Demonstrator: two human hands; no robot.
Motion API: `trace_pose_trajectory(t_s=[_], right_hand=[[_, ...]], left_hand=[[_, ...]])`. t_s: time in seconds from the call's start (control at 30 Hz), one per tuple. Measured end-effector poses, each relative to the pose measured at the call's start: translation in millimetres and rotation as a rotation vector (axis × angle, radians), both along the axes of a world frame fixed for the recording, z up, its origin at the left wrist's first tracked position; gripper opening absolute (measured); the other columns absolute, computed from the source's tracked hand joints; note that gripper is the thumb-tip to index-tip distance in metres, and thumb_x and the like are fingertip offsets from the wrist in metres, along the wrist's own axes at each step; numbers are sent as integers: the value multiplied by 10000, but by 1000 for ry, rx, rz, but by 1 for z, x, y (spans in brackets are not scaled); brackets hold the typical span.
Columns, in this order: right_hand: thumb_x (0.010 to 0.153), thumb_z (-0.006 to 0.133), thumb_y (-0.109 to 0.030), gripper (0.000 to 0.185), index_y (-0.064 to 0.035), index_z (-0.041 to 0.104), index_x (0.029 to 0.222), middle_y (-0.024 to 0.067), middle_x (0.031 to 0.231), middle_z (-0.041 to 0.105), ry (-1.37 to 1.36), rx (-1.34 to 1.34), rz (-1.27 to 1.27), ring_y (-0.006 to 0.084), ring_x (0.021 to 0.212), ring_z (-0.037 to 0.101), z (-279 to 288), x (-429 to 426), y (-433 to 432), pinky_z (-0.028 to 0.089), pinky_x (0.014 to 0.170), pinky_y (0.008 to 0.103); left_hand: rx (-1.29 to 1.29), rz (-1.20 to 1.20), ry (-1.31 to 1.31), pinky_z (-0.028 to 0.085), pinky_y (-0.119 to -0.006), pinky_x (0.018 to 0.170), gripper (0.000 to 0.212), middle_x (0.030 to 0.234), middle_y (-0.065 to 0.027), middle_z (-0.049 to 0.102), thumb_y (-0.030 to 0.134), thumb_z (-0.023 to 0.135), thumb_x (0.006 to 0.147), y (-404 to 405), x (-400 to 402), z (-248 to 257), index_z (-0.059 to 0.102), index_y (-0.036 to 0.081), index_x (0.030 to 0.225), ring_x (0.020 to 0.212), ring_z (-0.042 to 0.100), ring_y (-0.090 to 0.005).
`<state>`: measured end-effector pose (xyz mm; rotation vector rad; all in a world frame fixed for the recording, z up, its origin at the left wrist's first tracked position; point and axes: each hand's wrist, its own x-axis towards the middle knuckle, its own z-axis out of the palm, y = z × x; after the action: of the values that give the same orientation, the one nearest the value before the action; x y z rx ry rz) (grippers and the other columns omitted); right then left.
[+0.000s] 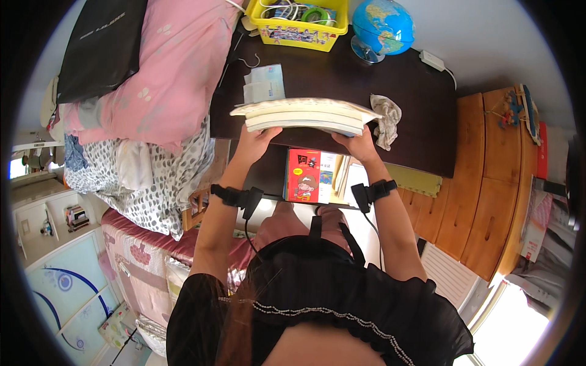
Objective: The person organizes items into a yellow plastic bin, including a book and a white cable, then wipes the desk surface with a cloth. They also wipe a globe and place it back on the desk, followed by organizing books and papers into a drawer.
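A stack of several books (304, 118), their page edges facing me, is held up between my two hands over the front of a dark desk (320, 75). My left hand (257, 141) grips the stack's left end from below, and my right hand (356, 142) grips its right end. Their far fingers are hidden behind the books. Below my hands an open drawer (270, 169) holds a red book with a cartoon cover (303, 176) and more books beside it. A crumpled patterned cloth (387, 121) lies just right of the stack, and pale papers (265, 86) lie behind its left end.
At the desk's back stand a yellow basket (300, 37) of cables and a blue globe (383, 29). A white power strip (432, 60) is at the back right. A bed with pink bedding (178, 68) adjoins on the left, a wooden cabinet (464, 183) on the right.
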<state>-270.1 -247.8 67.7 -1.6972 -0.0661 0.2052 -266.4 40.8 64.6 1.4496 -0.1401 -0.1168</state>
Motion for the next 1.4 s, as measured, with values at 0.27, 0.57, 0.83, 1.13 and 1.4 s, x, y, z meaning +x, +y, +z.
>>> trace_pose_trajectory(t_s=[0.27, 0.57, 0.83, 1.13, 1.4], right_hand=[[729, 847, -77, 807, -96, 377, 1385, 58, 1314, 504, -52, -39, 64, 196, 1203, 516, -45, 6, -51, 440, 1013, 324], [689, 759, 4, 913, -83, 302, 1475, 167, 1440, 412, -4, -70, -52, 262, 1325, 420, 33, -3, -51, 323, 1123, 391], [720, 745, 20, 946, -120, 271, 1526, 180, 1495, 382, -12, 3, -30, 276, 1386, 356, 81, -15, -55, 275, 1144, 413], [812, 750, -176, 759, -73, 380, 1467, 150, 1445, 452, -106, 171, -131, 257, 1388, 371, 100, -25, -55, 278, 1105, 403], [999, 601, -280, 330, 2, 646, 1164, -24, 966, 627, -142, 126, -393, 48, 873, 534, 84, -3, -43, 429, 800, 198]], left_hand=[[-104, -122, 46, 432, -332, 1050, 836, 1463, -114, 415, -83, 755, 772, -48, 21, -9, 323, 67, 1471, 1326, 439, -199], [72, -81, -25, 323, -339, 1135, 1117, 1616, -173, 165, -65, 801, 729, -54, 29, -3, 84, 98, 1570, 1488, 186, -229], [55, -32, 14, 378, -312, 1094, 1169, 1615, -185, 152, -61, 819, 709, -61, 31, 1, 31, 60, 1564, 1432, 304, -208], [90, -88, 8, 486, -313, 1004, 1106, 1586, -81, 243, -104, 741, 779, -58, 31, -3, 18, 152, 1577, 1333, 423, -189], [-53, -140, 169, 494, -293, 980, 1089, 1458, -96, 414, -90, 766, 768, -57, 29, 3, 64, 123, 1574, 1259, 475, -171]])
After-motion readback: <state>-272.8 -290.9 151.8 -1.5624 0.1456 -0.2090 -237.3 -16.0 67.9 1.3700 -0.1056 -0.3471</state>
